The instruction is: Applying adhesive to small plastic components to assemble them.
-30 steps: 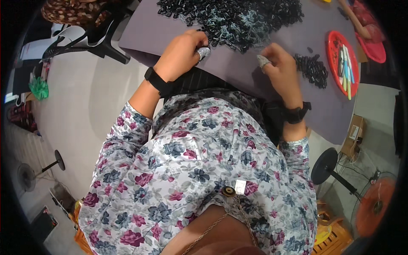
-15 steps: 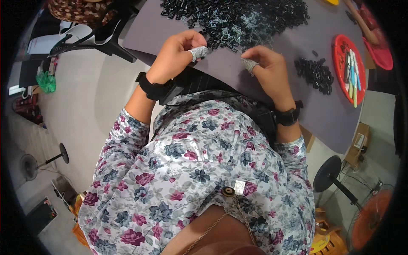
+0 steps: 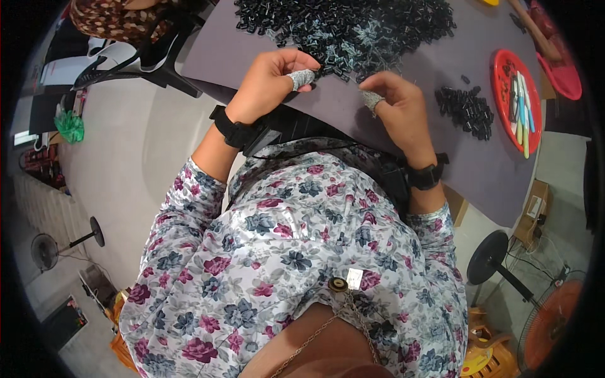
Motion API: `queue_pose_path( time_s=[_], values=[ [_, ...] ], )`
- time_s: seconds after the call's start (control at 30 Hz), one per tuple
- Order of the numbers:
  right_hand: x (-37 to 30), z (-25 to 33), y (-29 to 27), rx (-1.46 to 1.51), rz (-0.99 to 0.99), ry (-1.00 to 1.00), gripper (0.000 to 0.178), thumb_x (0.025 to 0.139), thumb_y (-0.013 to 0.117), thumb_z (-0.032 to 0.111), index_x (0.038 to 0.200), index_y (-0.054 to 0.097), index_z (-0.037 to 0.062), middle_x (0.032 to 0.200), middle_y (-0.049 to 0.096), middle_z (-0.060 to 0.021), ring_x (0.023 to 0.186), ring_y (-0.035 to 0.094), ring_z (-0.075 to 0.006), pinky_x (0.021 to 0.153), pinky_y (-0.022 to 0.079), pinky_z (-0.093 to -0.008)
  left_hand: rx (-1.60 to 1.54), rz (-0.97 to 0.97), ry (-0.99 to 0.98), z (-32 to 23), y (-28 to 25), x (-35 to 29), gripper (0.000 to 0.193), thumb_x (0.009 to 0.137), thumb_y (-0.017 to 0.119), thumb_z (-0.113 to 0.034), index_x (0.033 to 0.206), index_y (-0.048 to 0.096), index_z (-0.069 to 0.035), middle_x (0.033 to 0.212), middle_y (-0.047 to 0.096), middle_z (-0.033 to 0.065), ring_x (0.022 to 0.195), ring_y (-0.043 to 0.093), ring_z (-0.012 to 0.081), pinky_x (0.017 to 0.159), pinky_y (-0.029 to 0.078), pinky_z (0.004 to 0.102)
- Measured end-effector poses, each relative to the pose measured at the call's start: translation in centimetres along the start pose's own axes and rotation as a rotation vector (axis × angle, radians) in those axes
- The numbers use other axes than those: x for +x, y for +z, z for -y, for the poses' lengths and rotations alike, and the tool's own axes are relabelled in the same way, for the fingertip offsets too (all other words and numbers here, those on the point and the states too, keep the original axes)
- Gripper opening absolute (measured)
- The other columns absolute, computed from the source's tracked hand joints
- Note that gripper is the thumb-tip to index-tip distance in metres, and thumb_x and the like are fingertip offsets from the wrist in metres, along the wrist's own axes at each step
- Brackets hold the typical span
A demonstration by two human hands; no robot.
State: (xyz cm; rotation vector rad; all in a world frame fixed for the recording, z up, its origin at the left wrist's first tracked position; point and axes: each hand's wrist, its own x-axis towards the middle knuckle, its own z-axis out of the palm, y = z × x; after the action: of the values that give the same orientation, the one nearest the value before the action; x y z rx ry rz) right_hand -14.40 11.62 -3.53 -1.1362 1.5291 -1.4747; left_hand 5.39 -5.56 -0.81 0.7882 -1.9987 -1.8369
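Both my hands are raised over the near edge of the grey table, each with its thumb wrapped in a greyish covering. My left hand [image 3: 274, 79] is closed in a pinch at the edge of a big pile of small black pieces [image 3: 353, 31]; what sits between its fingertips is too small to make out. A short gap to the right, my right hand [image 3: 401, 107] has thumb and forefinger curled toward each other. Anything in that pinch is also too small to name. Bits of greyish, clear-looking scrap [image 3: 372, 39] lie among the black pieces.
To the right lies a smaller heap of black pieces [image 3: 466, 112]. Beyond it, a red tray [image 3: 502, 104] holds several knife-like tools with coloured handles [image 3: 522, 116]. Another person's arm [image 3: 535, 28] shows at the far right. A black chair [image 3: 167, 72] stands at the left.
My left hand has moved a little to the right, closer to the big pile and to my right hand. My right hand has stayed nearly in place.
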Motion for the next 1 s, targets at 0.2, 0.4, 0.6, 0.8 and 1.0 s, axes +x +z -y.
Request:
queue_pose_path(
  time_s=[0.2,0.4,0.6,0.8,1.0],
  values=[
    [-0.1,0.2,0.6,0.088,-0.021,0.007,0.023,0.082,0.058,-0.010,0.102,0.068,-0.0027,0.095,0.071,-0.0041,0.090,0.068,-0.0108,0.079,0.053,-0.0241,0.029,0.044,0.011,-0.3,0.4,-0.1,0.031,0.090,0.053,0.013,0.114,0.068,0.003,0.100,0.071,0.0038,0.088,0.067,0.0095,0.081,0.054,0.0226],
    [-0.2,0.3,0.2,0.070,-0.022,0.009,0.022,0.082,0.058,-0.010,0.100,0.068,-0.0018,0.092,0.071,-0.0029,0.086,0.067,-0.0093,0.075,0.051,-0.0228,0.282,-0.139,0.135,0.3,-1.1,0.1,0.024,0.087,0.060,0.008,0.108,0.069,0.001,0.098,0.072,0.0052,0.087,0.068,0.0136,0.076,0.052,0.0271],
    [-0.2,-0.4,0.1,0.033,-0.021,0.006,0.025,0.080,0.055,-0.010,0.101,0.068,-0.0025,0.092,0.070,-0.0033,0.085,0.066,-0.0092,0.075,0.051,-0.0229,0.705,-0.052,0.373,0.2,-1.0,0.5,0.034,0.076,0.061,0.011,0.107,0.069,-0.001,0.103,0.069,0.0140,0.092,0.067,0.0345,0.080,0.053,0.0384],
    [-0.3,0.2,-0.1,0.027,-0.016,0.017,0.026,0.080,0.054,-0.010,0.101,0.068,-0.0021,0.092,0.070,-0.0035,0.085,0.066,-0.0092,0.074,0.051,-0.0230,0.931,-0.068,0.387,-0.3,-0.8,0.8,0.030,0.072,0.060,0.009,0.100,0.067,-0.002,0.100,0.067,0.0144,0.094,0.064,0.0386,0.079,0.051,0.0452],
    [-0.3,0.5,0.1,0.003,-0.011,0.011,0.024,0.081,0.056,-0.009,0.101,0.068,-0.0016,0.092,0.070,-0.0028,0.085,0.066,-0.0080,0.073,0.051,-0.0227,0.959,-0.047,0.352,-1.3,-0.5,0.3,0.030,0.073,0.061,0.008,0.100,0.065,-0.003,0.097,0.065,0.0146,0.091,0.064,0.0383,0.078,0.051,0.0445]
  ],
)
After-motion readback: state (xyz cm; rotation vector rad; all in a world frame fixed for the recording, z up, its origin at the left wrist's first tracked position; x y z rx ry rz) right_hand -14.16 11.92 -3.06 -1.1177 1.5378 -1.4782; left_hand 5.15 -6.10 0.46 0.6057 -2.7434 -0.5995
